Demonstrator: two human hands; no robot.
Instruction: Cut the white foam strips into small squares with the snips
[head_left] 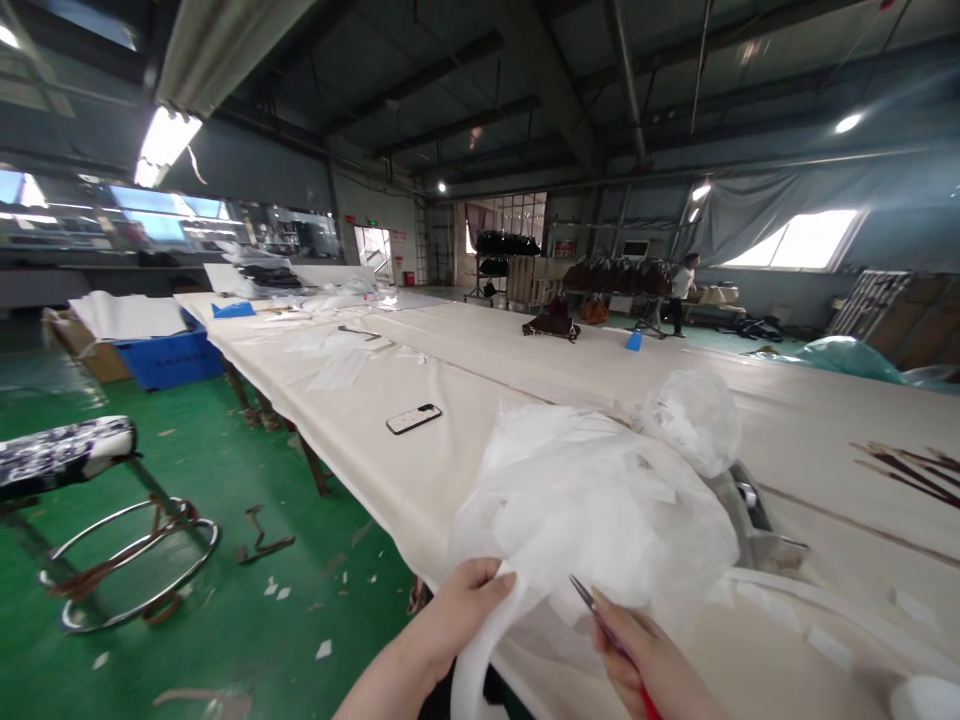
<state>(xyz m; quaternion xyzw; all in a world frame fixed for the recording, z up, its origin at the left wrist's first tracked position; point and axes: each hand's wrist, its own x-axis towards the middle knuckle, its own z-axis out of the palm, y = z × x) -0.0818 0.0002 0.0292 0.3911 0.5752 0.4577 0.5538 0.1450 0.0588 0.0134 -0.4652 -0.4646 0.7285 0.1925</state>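
Note:
My left hand pinches a white strip of soft sheet material that hangs over the table's front edge. In my right hand are scissors with pointed metal blades and a red handle, the tips aimed up and to the left. The blades look closed or nearly so. Just beyond both hands lies a large clear plastic bag filled with white pieces. The strip's far end runs in against the bag, and where it ends is hidden.
A phone lies on the long cream-covered table. Dark thin strips are at the right, a dark bag farther back. A stool and blue bin stand left of the table. A person is in the distance.

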